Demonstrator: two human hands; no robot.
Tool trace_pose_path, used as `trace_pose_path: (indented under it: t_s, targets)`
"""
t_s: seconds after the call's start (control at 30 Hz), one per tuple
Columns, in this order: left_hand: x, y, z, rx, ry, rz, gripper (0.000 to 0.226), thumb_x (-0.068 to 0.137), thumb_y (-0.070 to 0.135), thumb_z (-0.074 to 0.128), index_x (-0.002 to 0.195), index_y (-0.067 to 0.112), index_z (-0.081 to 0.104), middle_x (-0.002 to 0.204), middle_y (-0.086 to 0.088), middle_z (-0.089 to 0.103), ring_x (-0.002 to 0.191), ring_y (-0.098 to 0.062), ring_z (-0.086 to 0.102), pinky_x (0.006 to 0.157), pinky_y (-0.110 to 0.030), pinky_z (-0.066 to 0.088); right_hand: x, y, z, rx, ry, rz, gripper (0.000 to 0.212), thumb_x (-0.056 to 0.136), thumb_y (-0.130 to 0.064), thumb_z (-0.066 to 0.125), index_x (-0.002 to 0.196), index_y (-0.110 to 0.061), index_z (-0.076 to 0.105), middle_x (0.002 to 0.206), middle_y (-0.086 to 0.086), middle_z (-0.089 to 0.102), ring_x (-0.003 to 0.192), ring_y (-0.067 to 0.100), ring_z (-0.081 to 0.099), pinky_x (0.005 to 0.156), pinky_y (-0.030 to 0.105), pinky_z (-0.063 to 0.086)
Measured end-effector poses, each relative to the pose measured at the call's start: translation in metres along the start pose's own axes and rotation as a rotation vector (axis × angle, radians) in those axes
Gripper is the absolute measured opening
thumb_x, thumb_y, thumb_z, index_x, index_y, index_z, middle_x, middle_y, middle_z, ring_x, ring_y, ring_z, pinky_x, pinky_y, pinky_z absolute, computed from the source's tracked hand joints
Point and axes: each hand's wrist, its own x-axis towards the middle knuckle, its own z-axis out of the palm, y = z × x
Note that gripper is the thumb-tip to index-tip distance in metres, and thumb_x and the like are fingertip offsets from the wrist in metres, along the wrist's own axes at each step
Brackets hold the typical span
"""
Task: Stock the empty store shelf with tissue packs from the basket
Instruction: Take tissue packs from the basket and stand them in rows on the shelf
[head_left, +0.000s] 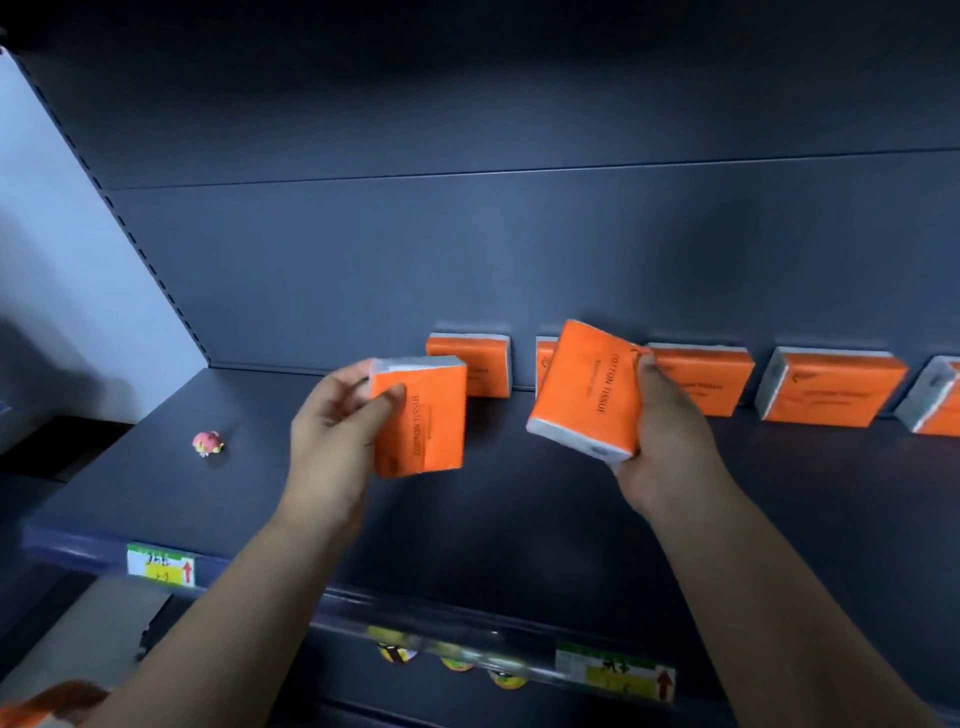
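Seen from the head camera, both hands were raised over the dark shelf (519, 530). The left hand (332, 421) gripped an orange tissue pack (423, 421) upright, thumb across its front and fingers behind. The right hand (670, 441) held a second pack (582, 389) tilted, fingers curled round its edge. A row of packs (831, 387) stood against the back wall. A small pink toy (208, 443) lay well off to the left.

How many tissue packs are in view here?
7: one pack in the left hand, one in the right hand, five along the shelf back; more may be hidden.
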Motion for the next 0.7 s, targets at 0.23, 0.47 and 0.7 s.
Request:
trace_pose_path:
  t_s: [0.23, 0.47, 0.7]
  targets:
    - [0.069, -0.024, 0.041, 0.689, -0.304, 0.338, 0.040, 0.091, 0.009, 0.075, 0.127, 0.027, 0.070, 0.109, 0.017, 0.060, 0.109, -0.011, 0.064, 0.103, -0.032, 0.050, 0.027, -0.009, -0.006, -0.142, -0.045, -0.193, 0.024, 0.082, -0.001, 0.079, 0.101, -0.015, 0.075, 0.106, 0.002, 0.079, 0.102, 0.022, 0.075, 0.093, 0.043, 0.059]
    - [0.094, -0.040, 0.069, 1.315, -0.457, 0.706, 0.045, 0.096, 0.025, 0.066, 0.139, 0.037, 0.064, 0.132, 0.010, 0.063, 0.124, -0.026, 0.053, 0.099, -0.042, 0.038, 0.045, -0.019, -0.015, -0.596, -0.073, -0.690, 0.061, 0.078, 0.005, 0.080, 0.128, -0.027, 0.064, 0.108, -0.014, 0.070, 0.097, -0.006, 0.066, 0.087, 0.017, 0.054]
    - [0.096, -0.062, 0.070, 1.370, -0.366, 0.947, 0.043, 0.091, 0.018, 0.066, 0.133, 0.027, 0.068, 0.127, 0.002, 0.068, 0.110, -0.035, 0.061, 0.081, -0.043, 0.045, 0.060, -0.009, -0.018, -1.005, -0.117, -0.958, 0.050, 0.075, 0.000, 0.078, 0.115, -0.031, 0.071, 0.110, -0.015, 0.068, 0.109, 0.011, 0.060, 0.096, 0.025, 0.045]
